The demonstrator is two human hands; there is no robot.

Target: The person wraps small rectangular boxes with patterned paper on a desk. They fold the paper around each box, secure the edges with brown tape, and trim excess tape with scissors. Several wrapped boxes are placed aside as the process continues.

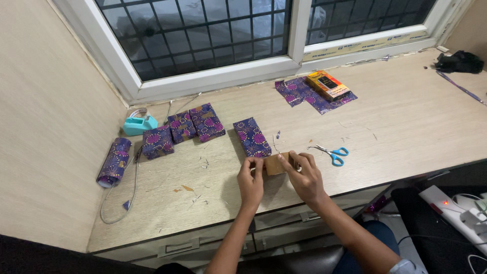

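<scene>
- Here, small plain brown box (276,163) at the near edge of the bench (395,127), pinched between both hands.
- Left hand (251,182) gripping the box's left end, fingertips curled over the top edge; right hand (304,177) clamped on the right end, thumb and fingers closed on it.
- Just behind the box, touching or nearly so, one wrapped box (251,137) in purple patterned paper, lying lengthwise.
- Blue-handled scissors (332,153) just right of the hands, blades shut as far as can be told.
- Farther left, three more wrapped boxes (182,129) in a row, a teal tape dispenser (138,123) behind them, and a roll of the same purple paper (114,161) near the wall.
- Farther back by the window, a cut sheet of purple paper (304,94) with an orange-and-black box (327,85) resting on it.
- Judged step: handling a bare box, no paper on it yet.
- Judged need for a next move: a firm hold on both ends, and a clear patch among the scraps littering the bench.
</scene>
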